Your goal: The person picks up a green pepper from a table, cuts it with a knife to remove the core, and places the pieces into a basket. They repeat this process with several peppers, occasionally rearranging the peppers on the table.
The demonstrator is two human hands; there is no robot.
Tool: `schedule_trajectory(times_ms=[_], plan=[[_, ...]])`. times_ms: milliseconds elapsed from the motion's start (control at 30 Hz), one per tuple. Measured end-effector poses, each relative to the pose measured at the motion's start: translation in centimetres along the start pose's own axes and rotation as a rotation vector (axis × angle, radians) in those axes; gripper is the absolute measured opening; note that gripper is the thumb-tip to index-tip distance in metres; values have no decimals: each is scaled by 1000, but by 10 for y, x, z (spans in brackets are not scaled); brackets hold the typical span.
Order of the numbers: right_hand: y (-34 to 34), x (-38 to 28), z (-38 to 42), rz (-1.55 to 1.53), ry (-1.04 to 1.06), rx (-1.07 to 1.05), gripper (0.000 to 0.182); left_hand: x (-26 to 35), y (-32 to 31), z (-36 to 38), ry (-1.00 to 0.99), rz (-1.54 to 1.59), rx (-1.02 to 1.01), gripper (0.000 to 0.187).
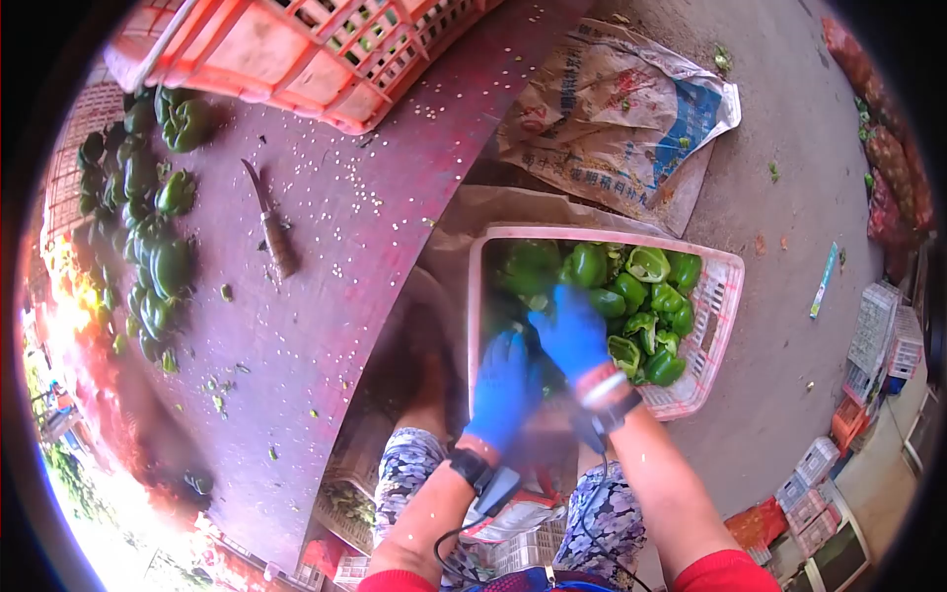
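A pinkish-white plastic crate (pixel 725 326) stands in front of my knees with green bell peppers (pixel 648 264) in it. Several of these are cut open, showing pale insides. My right hand (pixel 572 337), in a blue glove, reaches over the peppers near the crate's middle. Beside it, my left hand (pixel 505 390), gloved in blue too, is at the near left side of the crate. Motion blurs both sets of fingers, so any pepper in them cannot be made out. Dark devices with cables are strapped to both wrists.
Left of me, a reddish tabletop (pixel 296 345) bears scattered seeds, a curved knife (pixel 268 219), whole green peppers (pixel 170 266) and an orange crate (pixel 306 69). A printed paper sack (pixel 612 118) lies beyond my crate. Stacked crates (pixel 873 331) and filled net sacks (pixel 883 148) stand far right.
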State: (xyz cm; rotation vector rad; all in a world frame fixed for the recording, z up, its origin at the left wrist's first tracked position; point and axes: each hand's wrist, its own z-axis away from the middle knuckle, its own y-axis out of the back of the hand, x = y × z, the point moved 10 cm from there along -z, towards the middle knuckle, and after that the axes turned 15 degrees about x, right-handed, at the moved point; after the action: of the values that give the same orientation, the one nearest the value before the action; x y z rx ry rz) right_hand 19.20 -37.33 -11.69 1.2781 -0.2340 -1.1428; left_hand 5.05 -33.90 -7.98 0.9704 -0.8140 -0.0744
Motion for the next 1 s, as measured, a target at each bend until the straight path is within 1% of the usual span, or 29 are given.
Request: schedule_trajectory(times_ms=[33,67,133,167,267,300,367,433,467,500,533,567,600,633,667,700,733,767,800,833,900,967,1000], plan=[[0,-11,-18,4,41,39,61,-2,4,7,42,-5,-27,57],[-8,-23,-35,68,85,25,57,-13,-5,14,78,-34,-13,49],[-29,-42,-56,196,164,-4,49,-44,-43,28,232,19,-150,47],[-39,-43,-56,262,138,-27,45,-56,-59,34,305,44,-227,46],[-72,-35,-59,429,119,-58,31,-58,-70,11,272,223,-62,41],[-84,-30,-60,479,123,-62,27,-64,-82,4,329,261,-114,38],[-101,-22,-62,490,155,-49,25,-73,-102,-6,449,334,-226,32],[-103,-18,-59,427,194,1,23,-81,-113,-6,602,441,-222,28],[-110,-16,-63,463,241,7,25,-80,-115,-7,621,509,-225,28],[-115,-16,-66,500,289,16,27,-73,-112,-10,475,357,-244,29],[-143,6,-64,620,360,-16,31,-61,-97,-19,332,200,-247,29],[-163,11,-63,726,443,-39,36,-49,-74,-27,424,246,-375,34],[-158,-7,-66,814,510,5,38,-54,-88,-20,316,311,-255,41],[-154,-6,-64,835,576,30,40,-58,-100,-9,201,364,-140,49],[-151,-4,-61,857,643,59,42,-62,-107,-5,230,329,-273,49],[-137,-5,-64,711,539,10,44,-57,-79,-6,302,262,-448,50],[-122,-6,-68,565,433,-27,47,-52,-75,0,205,280,-381,49],[-94,-8,-65,410,356,-55,48,-34,-29,1,99,290,-219,45],[-65,-12,-62,254,277,-78,50,-28,-3,9,90,370,-258,42],[-51,-19,-58,190,385,-31,49,-26,25,15,80,451,-300,39],[-4,-49,-42,223,264,-255,40,-44,100,24,342,790,-427,32],[23,-67,-31,185,174,-239,32,-105,189,10,107,555,156,27],[40,-106,-32,109,237,-197,31,-144,229,12,190,552,296,26]])
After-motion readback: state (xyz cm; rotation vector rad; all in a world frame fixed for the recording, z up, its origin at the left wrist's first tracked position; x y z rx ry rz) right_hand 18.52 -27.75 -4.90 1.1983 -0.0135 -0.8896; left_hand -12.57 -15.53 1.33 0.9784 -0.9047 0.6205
